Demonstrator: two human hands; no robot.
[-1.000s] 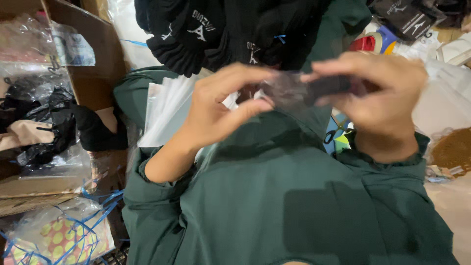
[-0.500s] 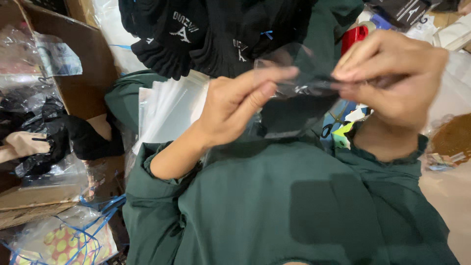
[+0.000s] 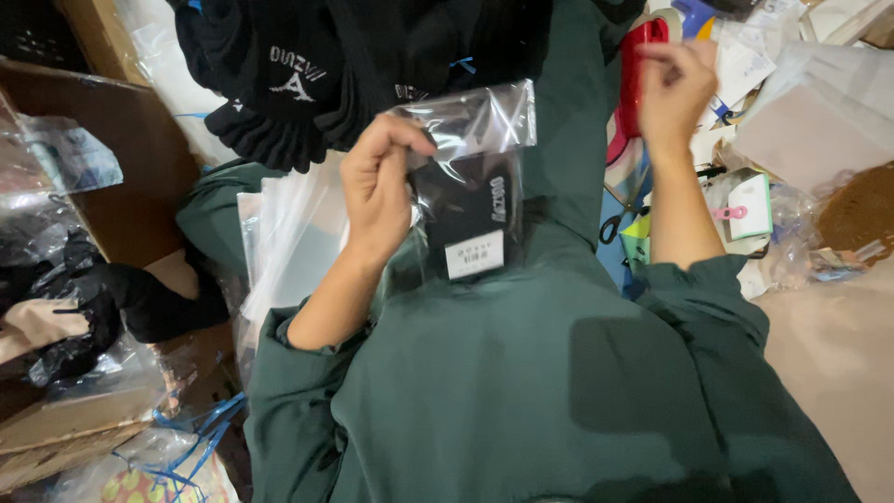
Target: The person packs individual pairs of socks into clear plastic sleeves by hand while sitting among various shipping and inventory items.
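At the far left stands a brown cardboard box [image 3: 121, 177] with crumpled clear plastic wrapping [image 3: 56, 158] and black fabric pieces [image 3: 112, 298] spilling from it. Just beside it, lower down, blue plastic strapping [image 3: 200, 438] curls over more bagged goods. Toward the middle lies a stack of empty clear plastic bags [image 3: 289, 242], partly under the person's dark green sleeve [image 3: 307, 391]. Above the stack sits a heap of black knitted garments with white lettering [image 3: 307, 84].

The left hand [image 3: 377, 191] is clenched on the left edge of a clear plastic bag holding a folded black garment with a white label [image 3: 470, 186], thumb and fingertips pinching the bag near its top. The bag hangs upright in the air in front of the green-clad lap, its open flap at the top, just below the heap of black garments.

Further right, the right hand [image 3: 672, 84] is raised, well apart from the bag, its fingers curled against a red plastic tape dispenser [image 3: 638, 70]; whether it grips the dispenser or only touches it cannot be told. To its right lie sheets of white paper [image 3: 754, 56], a small white card with a pink clip [image 3: 745, 210] and crumpled brown paper [image 3: 857, 214].
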